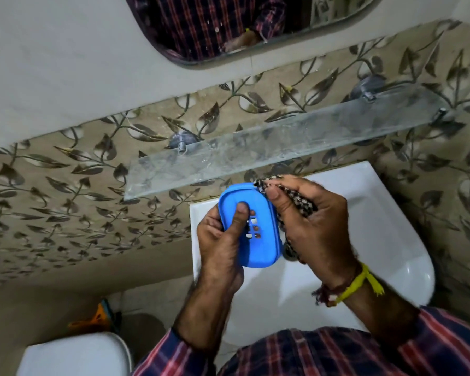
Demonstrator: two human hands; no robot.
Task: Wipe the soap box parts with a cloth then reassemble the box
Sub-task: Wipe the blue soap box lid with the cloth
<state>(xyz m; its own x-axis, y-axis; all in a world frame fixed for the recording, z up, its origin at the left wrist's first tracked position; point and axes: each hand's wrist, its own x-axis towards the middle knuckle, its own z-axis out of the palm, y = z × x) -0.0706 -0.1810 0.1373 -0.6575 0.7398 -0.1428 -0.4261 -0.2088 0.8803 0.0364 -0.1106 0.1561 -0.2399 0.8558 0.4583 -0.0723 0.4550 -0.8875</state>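
My left hand [223, 240] grips a blue plastic soap box part [261, 248] with drain holes, thumb pressed on its face, fingers behind it. My right hand [310, 226] holds a black-and-white patterned cloth [299, 202] bunched in its fingers and presses it against the part's upper right edge. Both hands are held above the white sink [377, 240]. No other soap box part is visible.
A glass shelf [282, 142] on metal brackets runs along the leaf-patterned tiled wall just beyond the hands. A mirror [228, 28] hangs above it. A white toilet lid [73, 356] sits at the lower left, with an orange object [98, 318] near it.
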